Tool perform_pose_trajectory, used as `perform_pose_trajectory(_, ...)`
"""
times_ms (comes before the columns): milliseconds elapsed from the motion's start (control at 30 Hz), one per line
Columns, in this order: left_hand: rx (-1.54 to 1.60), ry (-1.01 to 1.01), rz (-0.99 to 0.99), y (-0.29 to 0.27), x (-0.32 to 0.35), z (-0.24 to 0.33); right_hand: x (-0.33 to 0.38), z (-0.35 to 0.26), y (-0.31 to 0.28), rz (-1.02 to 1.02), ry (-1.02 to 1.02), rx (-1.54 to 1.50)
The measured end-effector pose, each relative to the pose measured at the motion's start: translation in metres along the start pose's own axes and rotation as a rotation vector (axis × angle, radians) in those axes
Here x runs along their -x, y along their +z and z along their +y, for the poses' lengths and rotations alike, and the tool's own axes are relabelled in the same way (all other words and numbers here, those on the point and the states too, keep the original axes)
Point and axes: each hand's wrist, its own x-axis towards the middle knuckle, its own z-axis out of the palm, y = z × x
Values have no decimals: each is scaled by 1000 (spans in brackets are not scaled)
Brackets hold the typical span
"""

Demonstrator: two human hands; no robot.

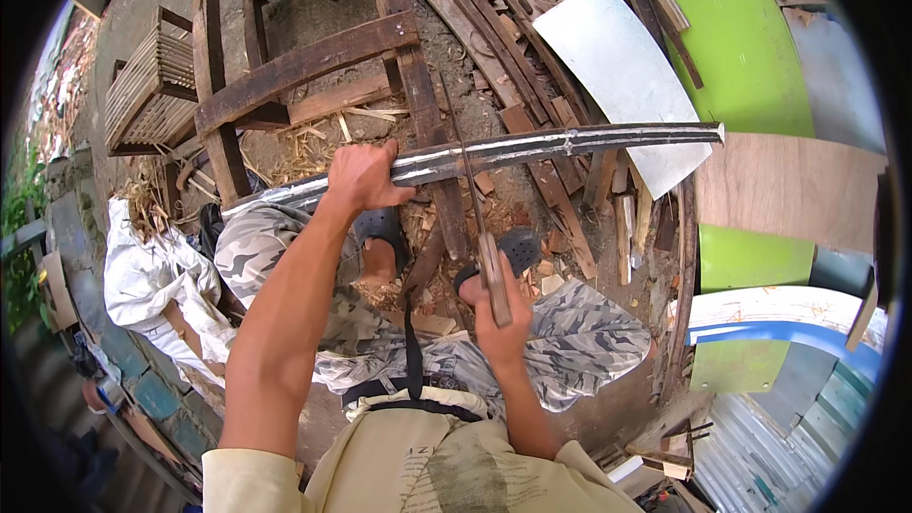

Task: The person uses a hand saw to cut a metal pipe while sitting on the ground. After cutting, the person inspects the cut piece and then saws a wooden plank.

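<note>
A long wooden plank (608, 137), streaked with black and white paint, lies crosswise in front of me over a dark wooden frame (309, 68). My left hand (361, 177) is closed over it, left of the saw, thumb pointing right. In my right hand (504, 316) is the wooden handle of a handsaw (489, 271). Its narrow blade points away from me and crosses the plank close to the frame's right-hand leg. How deep the blade sits in the wood I cannot tell. The plank's left end reaches over my camouflage-trousered left leg.
Scrap boards (513, 38) are piled at the far right, partly under a white sheet (617, 76). Wood shavings and offcuts litter the ground around my feet. A slatted wooden piece (152, 85) and a white sack (157, 271) stand left. Green panels (750, 28) line the right.
</note>
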Motion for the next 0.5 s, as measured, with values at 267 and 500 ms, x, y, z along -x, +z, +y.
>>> perform_pose_trajectory(267, -4, 48, 6, 3, -4, 1, 16, 23, -12, 33, -95, 70)
perform_pose_trajectory(500, -18, 30, 38, -2, -3, 0, -73, 13, 39, 34, 19, -101)
